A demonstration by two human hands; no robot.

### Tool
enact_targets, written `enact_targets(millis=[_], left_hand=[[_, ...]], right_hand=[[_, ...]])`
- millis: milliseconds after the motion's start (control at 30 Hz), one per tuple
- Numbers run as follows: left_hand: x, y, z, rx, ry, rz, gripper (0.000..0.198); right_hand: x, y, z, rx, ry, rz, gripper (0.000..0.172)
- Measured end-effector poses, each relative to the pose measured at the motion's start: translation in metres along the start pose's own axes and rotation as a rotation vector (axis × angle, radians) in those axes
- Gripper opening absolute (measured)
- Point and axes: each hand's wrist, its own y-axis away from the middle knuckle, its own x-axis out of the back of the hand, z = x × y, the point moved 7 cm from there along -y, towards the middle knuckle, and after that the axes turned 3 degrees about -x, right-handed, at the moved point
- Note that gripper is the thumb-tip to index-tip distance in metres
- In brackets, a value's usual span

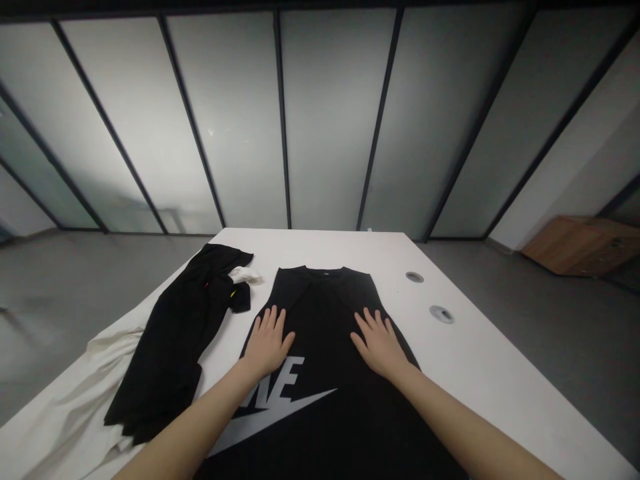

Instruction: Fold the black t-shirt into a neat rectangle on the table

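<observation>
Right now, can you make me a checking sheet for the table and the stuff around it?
Surface: flat white table with two round grey fittings on the right.
Things in use: black fabric shirt with grey print, spread flat.
Clutter: rumpled black cloth garment, partly over crumpled white cloth, on the left.
Grip: left hand and right hand rest open on the shirt.
Cables: nothing seen.
Surroundings: frosted, dark-framed panels; grey floor; brown wooden furniture.

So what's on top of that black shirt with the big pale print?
The left hand and right hand lie on the black shirt, backs up. The left forearm covers part of the pale print; the white table beneath the shirt is hidden too.
</observation>
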Motion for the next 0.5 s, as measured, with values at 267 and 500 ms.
enact_targets(millis=[267,500], left_hand=[[0.007,0.076,0.011,0.027,-0.039,-0.028,0.072],[0.008,0.062,0.027,0.055,-0.071,-0.101,0.073]], right_hand=[[-0.005,0.081,0.009,-0.080,0.003,-0.029,0.071],[-0.010,0.087,-0.014,-0.090,0.028,-0.100,0.073]])
